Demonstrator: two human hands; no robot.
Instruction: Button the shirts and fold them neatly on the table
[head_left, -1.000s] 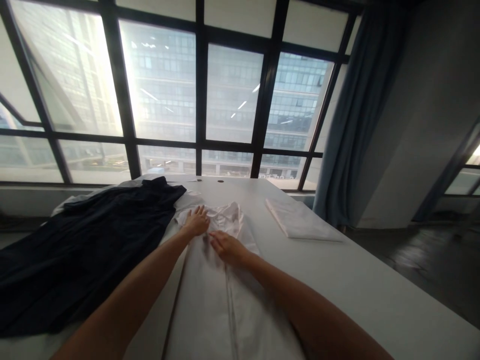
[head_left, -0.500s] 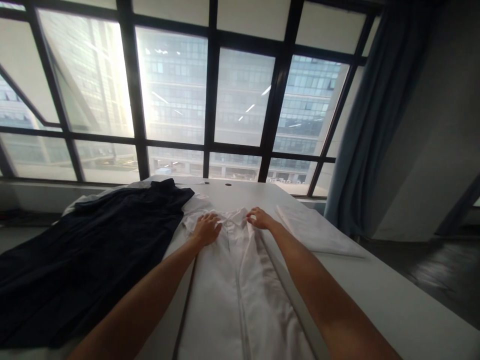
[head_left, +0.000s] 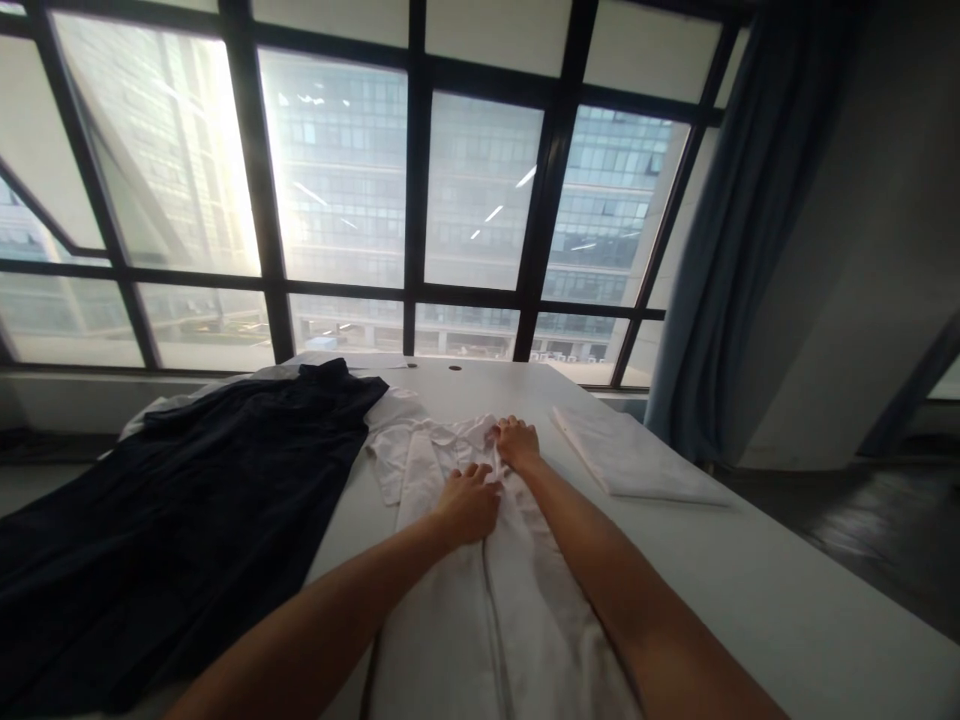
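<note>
A long white collared shirt (head_left: pixel 442 600) lies front up on the table, its front seam running toward me. On the upper front, my left hand (head_left: pixel 470 503) is bent over the seam, with fingers and thumb closed on the cloth there. My right hand (head_left: pixel 517 443) is just beyond it, at the right side of the collar, its fingers curled onto the fabric. Cloth around both hands is wrinkled, and the left sleeve lies spread out to the side. My fingertips are partly hidden by the hands and folds.
A dark navy garment (head_left: pixel 247 480) covers the table's left side, with white cloth under its far end. Right of the shirt lies a flat folded white cloth (head_left: pixel 637 460). Windows (head_left: pixel 480 190) stand behind the white table (head_left: pixel 750 560), and a blue curtain (head_left: pixel 727 270) hangs at right.
My left hand has moved right and nearer, from the shirt's left shoulder to its front seam. My right hand has closed further at the collar. The upper cloth has become more gathered.
</note>
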